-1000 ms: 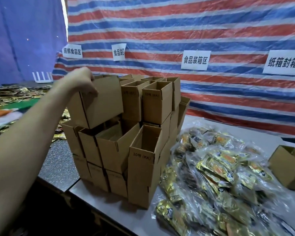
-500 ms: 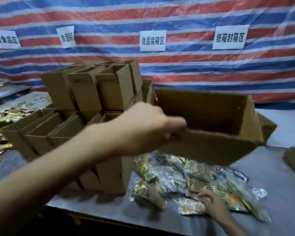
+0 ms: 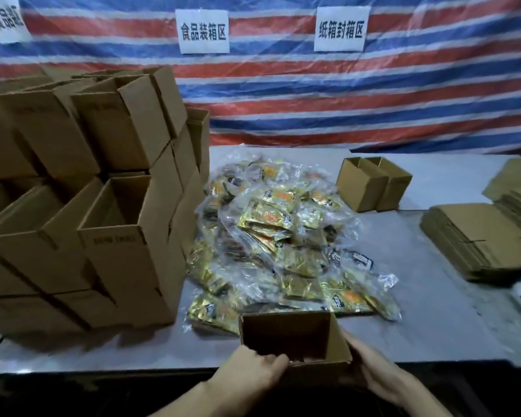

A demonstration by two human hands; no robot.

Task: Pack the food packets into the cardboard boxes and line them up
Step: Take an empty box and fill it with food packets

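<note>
Near the packets (image 3: 278,236), left hand (image 3: 253,375) and right hand (image 3: 377,373) hold one box (image 3: 283,335).

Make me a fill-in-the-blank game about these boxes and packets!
The left hand and right hand hold the open cardboard box at the ____'s near edge.
The tall stack of boxes stands ____ of the food packets.
Behind the packets, ____ small boxes stand side by side.
Answers: table; left; two.

- Open box (image 3: 283,335) between the fingers (image 3: 275,363): plain brown card, shadowy dark inside.
- Packets (image 3: 277,233) just past them: gold foil, orange patches, black marks, clear wrap.
- Table (image 3: 433,311) under them: grey.
- Tarp (image 3: 373,94) far beyond: red, white, blue stripes; white signs (image 3: 203,31), black characters.
</note>
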